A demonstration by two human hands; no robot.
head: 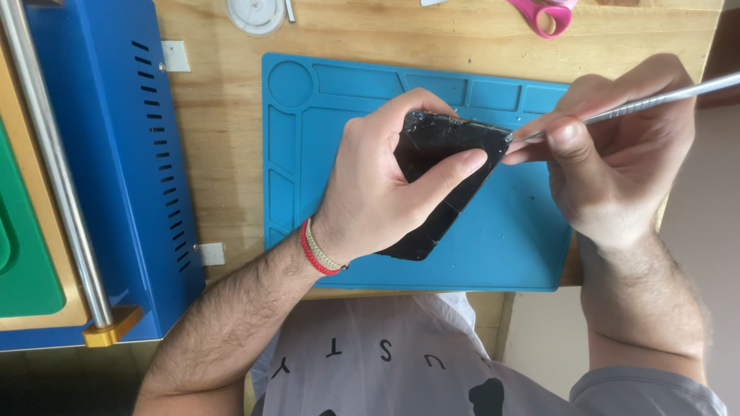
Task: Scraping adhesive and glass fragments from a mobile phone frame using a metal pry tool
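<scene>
My left hand point(381, 185) grips a black phone with a cracked screen point(441, 142), held tilted above a blue silicone work mat point(509, 239). The thumb lies across the glass. My right hand point(617, 154) pinches a thin metal pry tool point(655, 100). Its tip touches the phone's upper right corner. A red and beige bracelet sits on my left wrist.
A blue metal machine point(116, 154) with vent slots and a steel bar point(54, 169) stands at the left on the wooden table point(216, 154). Pink scissors point(547, 15) and a round white disc point(256, 14) lie at the far edge. The table ends at the right.
</scene>
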